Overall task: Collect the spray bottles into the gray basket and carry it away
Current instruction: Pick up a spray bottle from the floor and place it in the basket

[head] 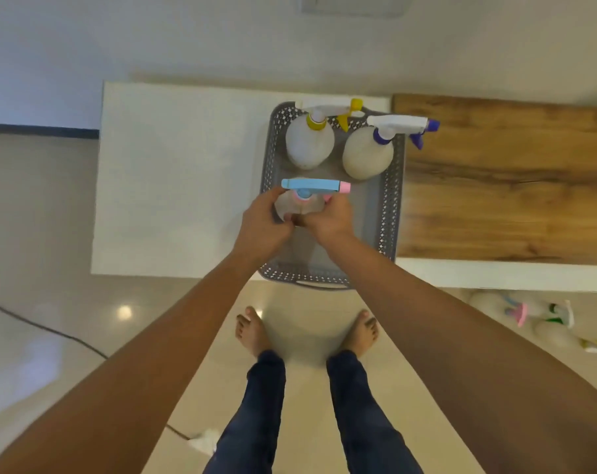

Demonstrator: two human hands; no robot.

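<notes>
A gray perforated basket [389, 213] stands on the white table. Two white spray bottles stand upright at its far end: one with a yellow nozzle [309, 140], one with a purple nozzle [369, 155]. Over the basket's near left part I hold a clear spray bottle with a blue and pink head [312, 186]. My left hand [263, 224] grips its body from the left. My right hand [328, 217] grips it from the right. The bottle's base is hidden by my hands, so I cannot tell whether it touches the basket floor.
The white table [174, 172] runs left of the basket; a wooden top [509, 179] adjoins on the right. More spray bottles [543, 319] lie on the floor under the table at right. A black cable [51, 331] crosses the floor at left. My bare feet stand close to the table.
</notes>
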